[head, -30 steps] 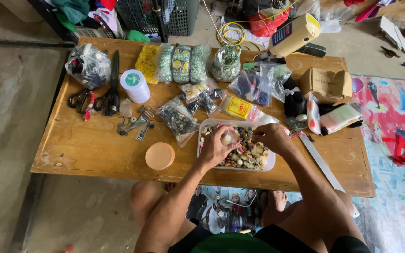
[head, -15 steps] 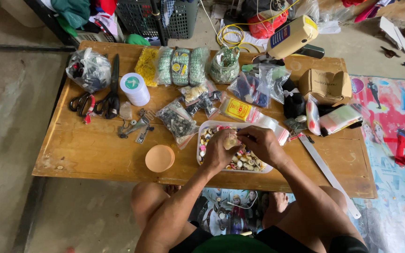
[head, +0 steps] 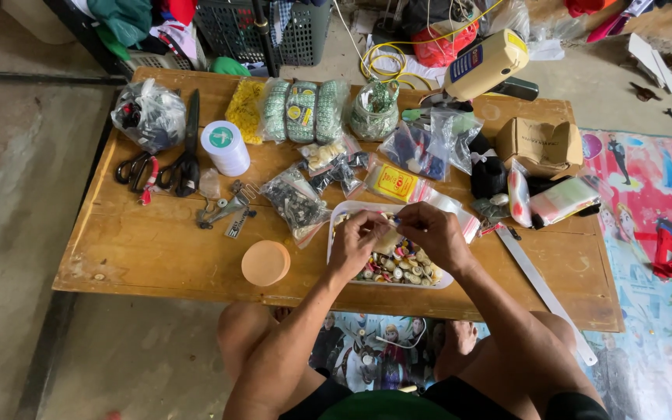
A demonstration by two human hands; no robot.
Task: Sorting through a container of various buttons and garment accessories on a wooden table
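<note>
A clear plastic tray (head: 334, 235) full of several small buttons and beads sits near the front edge of a low wooden table (head: 149, 249). Both of my hands hover over it, fingertips meeting. My left hand (head: 357, 243) and my right hand (head: 432, 233) pinch a tiny pale piece (head: 393, 222) between them above the tray. What exactly the piece is stays too small to tell.
An orange round lid (head: 266, 263) lies left of the tray. Scissors (head: 184, 159), a white tape roll (head: 225, 148), metal clips (head: 227, 208), several bags of small parts (head: 295, 201), a cardboard box (head: 540, 146) and a metal ruler (head: 542, 288) crowd the table. A crate (head: 274, 31) stands behind.
My hands rose from the tray contents and came together, fingertips now pinching a small piece between them. The view has shifted slightly.
</note>
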